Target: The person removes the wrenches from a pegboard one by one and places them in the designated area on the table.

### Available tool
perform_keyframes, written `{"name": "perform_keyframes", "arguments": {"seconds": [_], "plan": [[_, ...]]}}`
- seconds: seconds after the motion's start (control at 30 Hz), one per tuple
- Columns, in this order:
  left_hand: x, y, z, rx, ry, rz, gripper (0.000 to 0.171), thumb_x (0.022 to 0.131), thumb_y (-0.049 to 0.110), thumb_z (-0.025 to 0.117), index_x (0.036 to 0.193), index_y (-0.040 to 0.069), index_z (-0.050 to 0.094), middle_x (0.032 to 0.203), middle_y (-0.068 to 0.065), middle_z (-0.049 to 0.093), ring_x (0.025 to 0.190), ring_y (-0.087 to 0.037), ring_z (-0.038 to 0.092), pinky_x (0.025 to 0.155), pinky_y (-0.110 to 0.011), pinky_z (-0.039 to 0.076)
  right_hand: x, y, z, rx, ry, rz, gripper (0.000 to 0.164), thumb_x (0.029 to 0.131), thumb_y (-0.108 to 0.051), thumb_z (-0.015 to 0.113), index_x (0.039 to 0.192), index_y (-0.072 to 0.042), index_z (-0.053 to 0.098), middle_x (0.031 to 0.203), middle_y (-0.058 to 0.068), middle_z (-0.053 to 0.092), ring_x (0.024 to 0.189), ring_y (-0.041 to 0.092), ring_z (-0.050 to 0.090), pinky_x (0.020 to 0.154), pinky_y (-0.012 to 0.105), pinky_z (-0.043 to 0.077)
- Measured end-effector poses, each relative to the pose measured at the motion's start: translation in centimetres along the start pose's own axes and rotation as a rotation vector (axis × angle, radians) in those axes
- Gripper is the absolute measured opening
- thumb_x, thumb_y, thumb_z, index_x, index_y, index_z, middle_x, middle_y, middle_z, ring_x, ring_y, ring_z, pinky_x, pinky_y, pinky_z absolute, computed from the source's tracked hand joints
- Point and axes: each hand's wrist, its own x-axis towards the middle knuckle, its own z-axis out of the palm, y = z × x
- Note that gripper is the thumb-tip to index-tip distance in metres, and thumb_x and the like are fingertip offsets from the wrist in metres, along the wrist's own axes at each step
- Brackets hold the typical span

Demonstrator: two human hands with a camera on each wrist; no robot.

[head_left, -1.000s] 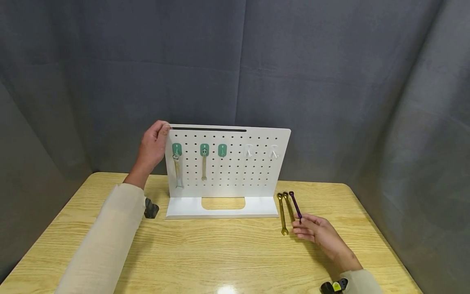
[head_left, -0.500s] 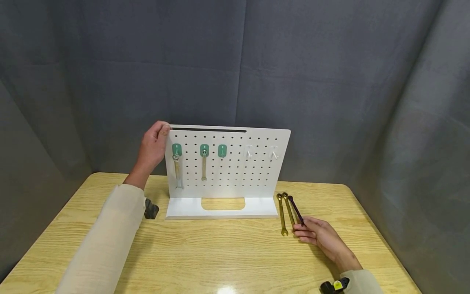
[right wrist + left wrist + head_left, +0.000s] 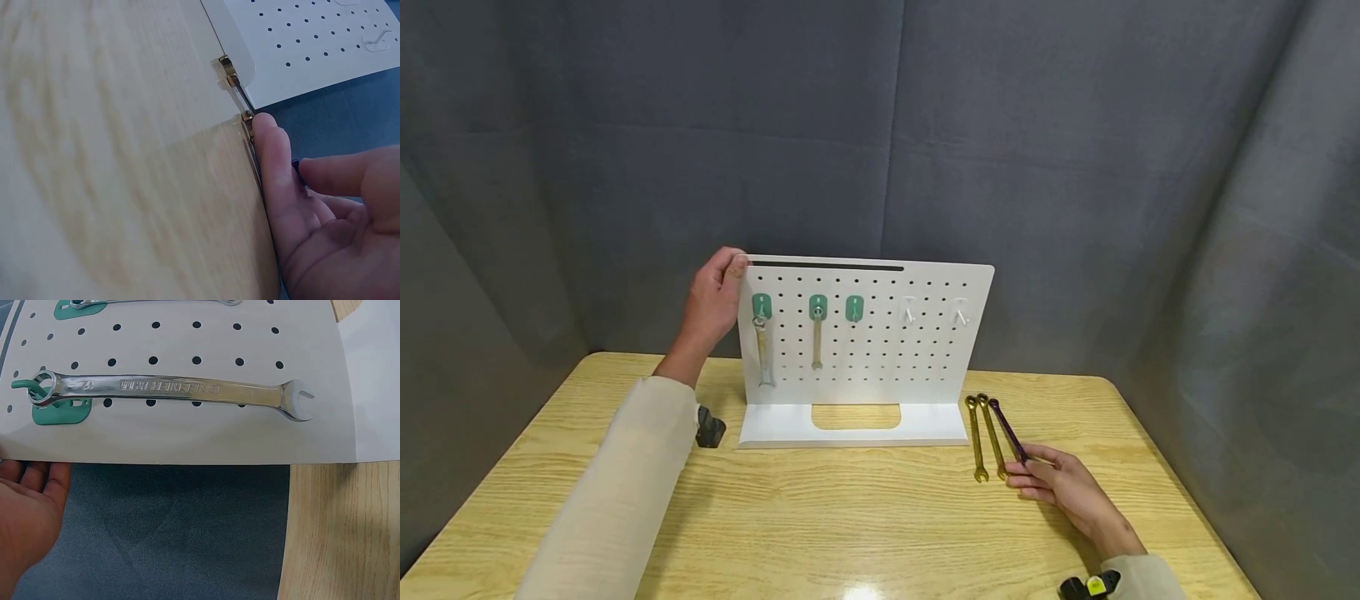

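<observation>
My left hand point(image 3: 713, 296) holds the upper left corner of a white pegboard stand point(image 3: 880, 358). On the board's leftmost green hook hangs a silver combination wrench point(image 3: 169, 389); a smaller wrench point(image 3: 817, 342) hangs from the second green hook. To the right of the stand, my right hand point(image 3: 1063, 487) pinches the near end of a purple wrench point(image 3: 1008, 430) between thumb and fingers. Its ring end points away, toward the back of the table. Two gold wrenches, an outer one point(image 3: 977, 442) and an inner one point(image 3: 992, 433), lie just left of it.
The third green hook point(image 3: 854, 308) and two clear hooks point(image 3: 909, 311) on the board carry nothing. Grey curtains point(image 3: 880, 125) hang behind and beside the wooden table point(image 3: 850, 517). A dark wrist camera point(image 3: 709, 427) sits by the left sleeve.
The right hand has shifted slightly right and nearer with the purple wrench, which slants more. The inner gold wrench's near end now shows beside the fingers. The left hand stays put.
</observation>
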Motion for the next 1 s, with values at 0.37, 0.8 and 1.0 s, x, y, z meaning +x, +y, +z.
{"name": "perform_keyframes", "arguments": {"seconds": [0.37,0.8,1.0], "plan": [[0.1,0.1,-0.1,-0.009,0.012,0.005,0.04,0.111,0.041,0.042,0.118,0.005,0.058,0.103,-0.015,0.055,0.092,-0.026,0.051,0.079,-0.039,0.039,-0.1,0.2,0.3,-0.074,0.038,-0.004,0.056,0.112,-0.007,0.041,0.157,0.011,0.014,0.106,0.016,0.072,0.091,0.022,0.074,0.077,0.033,0.059],[-0.1,0.4,-0.2,0.0,0.007,-0.009,0.041,0.111,0.042,0.042,0.119,0.006,0.058,0.104,-0.016,0.056,0.091,-0.025,0.051,0.079,-0.039,0.04,-0.3,-0.6,1.2,-0.092,0.047,-0.024,0.05,0.11,-0.017,0.051,0.147,0.014,0.038,0.111,0.017,0.07,0.096,0.025,0.073,0.08,0.036,0.058],[-0.1,0.5,-0.2,-0.006,0.004,-0.009,0.041,0.111,0.042,0.042,0.12,0.005,0.058,0.104,-0.017,0.056,0.091,-0.025,0.051,0.079,-0.039,0.04,0.0,-1.2,2.4,-0.124,0.035,-0.053,0.047,0.109,-0.02,0.056,0.139,0.016,0.048,0.116,0.022,0.069,0.098,0.028,0.072,0.081,0.036,0.058]]}}
